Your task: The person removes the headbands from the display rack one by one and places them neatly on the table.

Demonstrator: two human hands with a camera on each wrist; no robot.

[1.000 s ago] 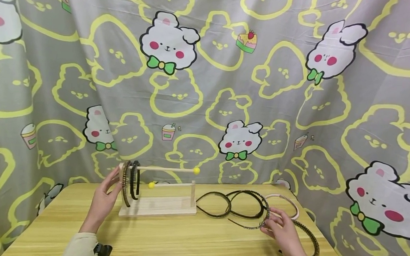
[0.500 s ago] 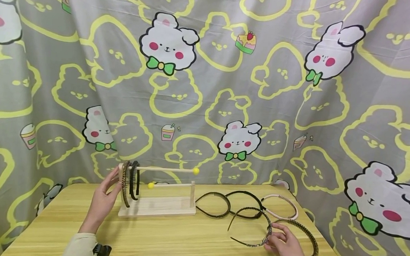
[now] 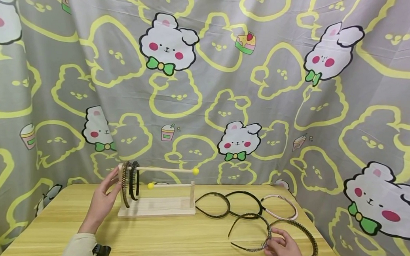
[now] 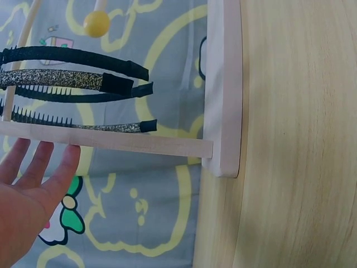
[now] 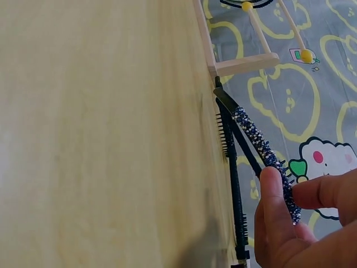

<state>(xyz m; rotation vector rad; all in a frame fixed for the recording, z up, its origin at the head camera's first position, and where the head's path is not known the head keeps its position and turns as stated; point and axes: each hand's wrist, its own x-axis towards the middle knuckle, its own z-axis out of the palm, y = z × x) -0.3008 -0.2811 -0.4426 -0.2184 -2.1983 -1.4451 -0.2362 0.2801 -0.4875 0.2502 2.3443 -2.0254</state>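
Observation:
My right hand [image 3: 285, 250] pinches a dark glittery toothed headband [image 3: 268, 234] at its curved side; the two open ends point left. In the right wrist view, thumb and fingers grip that sparkly headband [image 5: 262, 139], tilted off the table. At the left, my left hand [image 3: 102, 202] touches the upright of a wooden headband stand [image 3: 156, 207]. In the left wrist view, the straight fingers [image 4: 64, 167] rest against the post [image 4: 139, 143]; the thumb is not visible there. Several headbands [image 3: 131, 178], black and glittery, hang on the stand's upper bar beside that hand.
Two black headbands [image 3: 216, 216] [image 3: 245, 193], a pale pink one [image 3: 285, 198] and a dark toothed one [image 3: 313, 240] lie on the wooden table [image 3: 168, 244]. Yellow balls [image 3: 195, 171] cap the stand's bars. A patterned curtain [image 3: 206, 104] hangs behind.
My right hand has drawn the glittery headband toward me, away from the other headbands, and its ring now faces up more openly. The left hand stays at the stand.

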